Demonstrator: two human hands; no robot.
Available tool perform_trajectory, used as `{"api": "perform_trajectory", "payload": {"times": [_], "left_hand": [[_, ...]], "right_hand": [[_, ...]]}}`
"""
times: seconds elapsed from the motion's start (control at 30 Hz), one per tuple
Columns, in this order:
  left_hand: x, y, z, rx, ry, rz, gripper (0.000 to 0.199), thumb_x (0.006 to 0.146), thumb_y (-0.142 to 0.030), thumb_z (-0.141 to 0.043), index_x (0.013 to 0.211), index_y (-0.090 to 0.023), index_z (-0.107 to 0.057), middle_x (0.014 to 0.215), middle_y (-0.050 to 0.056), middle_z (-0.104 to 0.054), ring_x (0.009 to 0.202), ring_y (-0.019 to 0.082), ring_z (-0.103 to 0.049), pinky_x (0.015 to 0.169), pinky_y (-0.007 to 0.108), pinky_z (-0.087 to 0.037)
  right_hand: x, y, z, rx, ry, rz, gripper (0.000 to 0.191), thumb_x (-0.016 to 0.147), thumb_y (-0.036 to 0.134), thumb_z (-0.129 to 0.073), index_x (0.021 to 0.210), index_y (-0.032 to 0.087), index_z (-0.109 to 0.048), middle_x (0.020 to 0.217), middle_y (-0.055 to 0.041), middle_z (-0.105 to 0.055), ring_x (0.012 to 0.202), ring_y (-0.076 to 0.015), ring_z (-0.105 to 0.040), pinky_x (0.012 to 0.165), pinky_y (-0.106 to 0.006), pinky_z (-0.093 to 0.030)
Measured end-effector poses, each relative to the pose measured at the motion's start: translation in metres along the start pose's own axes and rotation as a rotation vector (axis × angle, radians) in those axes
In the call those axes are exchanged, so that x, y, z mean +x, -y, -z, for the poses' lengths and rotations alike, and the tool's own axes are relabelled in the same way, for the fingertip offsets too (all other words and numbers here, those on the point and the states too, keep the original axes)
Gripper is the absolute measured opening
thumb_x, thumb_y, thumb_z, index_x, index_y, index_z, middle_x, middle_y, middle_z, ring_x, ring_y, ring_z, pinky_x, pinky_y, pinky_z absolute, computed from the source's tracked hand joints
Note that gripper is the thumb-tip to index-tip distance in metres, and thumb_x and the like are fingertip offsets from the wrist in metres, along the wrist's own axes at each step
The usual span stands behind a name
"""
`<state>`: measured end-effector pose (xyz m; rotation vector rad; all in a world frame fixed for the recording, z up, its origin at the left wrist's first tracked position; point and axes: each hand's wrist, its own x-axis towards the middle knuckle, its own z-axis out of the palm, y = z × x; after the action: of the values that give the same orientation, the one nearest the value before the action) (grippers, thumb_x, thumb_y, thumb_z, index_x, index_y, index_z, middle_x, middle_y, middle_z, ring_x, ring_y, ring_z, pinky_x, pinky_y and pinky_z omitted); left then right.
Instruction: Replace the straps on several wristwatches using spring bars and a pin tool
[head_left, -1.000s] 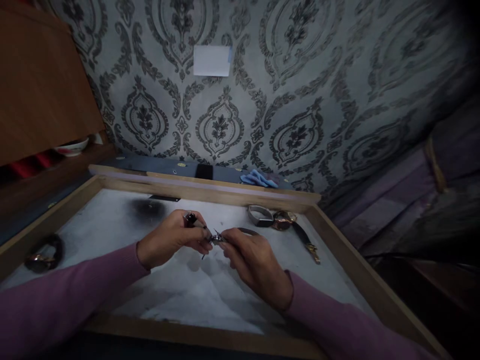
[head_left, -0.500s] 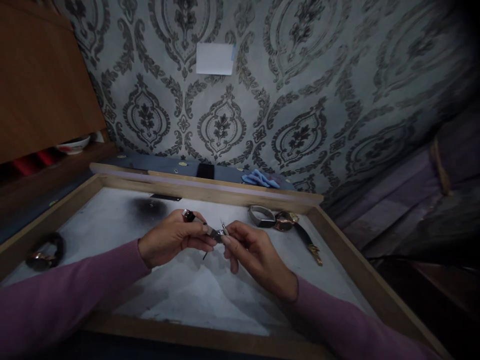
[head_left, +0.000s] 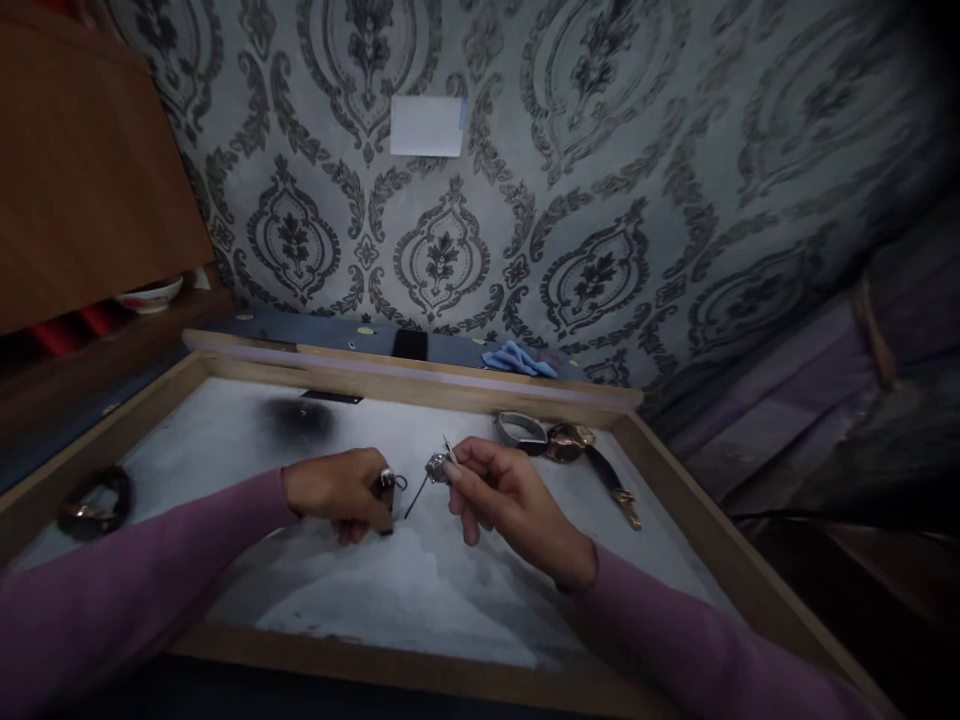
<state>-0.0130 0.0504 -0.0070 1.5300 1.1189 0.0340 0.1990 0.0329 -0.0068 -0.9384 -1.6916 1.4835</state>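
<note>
Pinched in my right hand (head_left: 499, 495) is a small silver watch (head_left: 437, 467), held by its right side above the white surface. A thin dark strap (head_left: 417, 496) slants down to the left from it. A slim pointed piece (head_left: 448, 447) stands up between the thumb and forefinger; I cannot tell whether it is a tool or part of the watch. My left hand (head_left: 341, 492) is apart from the watch, with its fingers curled around a dark strap-like piece (head_left: 386, 485) with a shiny end. A small dark loop shows beside it.
Wooden walls frame the white work surface (head_left: 442, 600). A dark-banded watch (head_left: 94, 505) lies at left. A silver watch (head_left: 521, 432), a gold-toned watch (head_left: 568, 442) and a black strap (head_left: 606, 473) lie at right. Behind the back wall are a phone (head_left: 410, 344) and a blue cloth (head_left: 517, 358).
My left hand has pulled away from the watch, left and down, turning knuckles up with the dark strap-like piece still in it. My right hand keeps holding the watch, nearly unmoved.
</note>
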Motion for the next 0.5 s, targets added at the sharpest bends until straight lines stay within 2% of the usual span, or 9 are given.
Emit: {"api": "perform_trajectory", "payload": {"times": [0.13,0.23,0.3,0.37,0.5], "left_hand": [[-0.002,0.0,0.0,0.215,-0.077,0.008,0.014,0.067,-0.025,-0.059,0.057,-0.017,-0.053,0.043,-0.004,-0.052,0.039,0.012,-0.048,0.042,0.022,-0.039],[-0.008,-0.006,0.004,0.435,-0.212,-0.013,0.023,0.068,-0.036,-0.068,0.068,-0.018,-0.054,0.052,-0.003,-0.055,0.047,0.014,-0.051,0.046,0.023,-0.034],[-0.012,-0.009,0.005,0.515,-0.319,-0.072,0.032,0.066,-0.043,-0.072,0.075,-0.018,-0.054,0.062,-0.002,-0.058,0.057,0.015,-0.053,0.05,0.023,-0.033],[-0.014,-0.011,0.004,0.448,-0.358,-0.209,0.034,0.071,-0.046,-0.07,0.082,-0.019,-0.053,0.064,-0.003,-0.056,0.062,0.015,-0.052,0.053,0.022,-0.034],[-0.011,-0.011,-0.006,0.1,-0.233,-0.44,0.024,0.087,-0.041,-0.054,0.086,-0.018,-0.049,0.066,-0.002,-0.056,0.059,0.012,-0.054,0.051,0.02,-0.039]], "right_hand": [[0.001,-0.001,0.001,0.015,0.007,-0.004,0.034,0.083,0.048,-0.064,0.077,0.017,-0.052,0.058,0.0036,-0.06,0.036,-0.006,-0.053,0.036,-0.017,-0.033],[0.001,-0.004,0.002,0.018,0.004,0.007,0.034,0.084,0.048,-0.062,0.077,0.017,-0.052,0.058,0.0036,-0.06,0.036,-0.0061,-0.054,0.037,-0.017,-0.034],[0.001,-0.005,0.002,0.004,0.0,0.008,0.033,0.084,0.048,-0.063,0.077,0.017,-0.052,0.058,0.0035,-0.06,0.037,-0.0059,-0.053,0.037,-0.017,-0.035],[0.001,-0.006,0.001,-0.009,-0.004,0.012,0.034,0.084,0.048,-0.062,0.077,0.017,-0.052,0.059,0.0035,-0.06,0.036,-0.006,-0.053,0.037,-0.017,-0.036],[0.001,-0.006,-0.001,-0.041,0.006,0.009,0.033,0.084,0.047,-0.061,0.078,0.017,-0.052,0.058,0.0038,-0.058,0.037,-0.0063,-0.052,0.038,-0.017,-0.036]]}}
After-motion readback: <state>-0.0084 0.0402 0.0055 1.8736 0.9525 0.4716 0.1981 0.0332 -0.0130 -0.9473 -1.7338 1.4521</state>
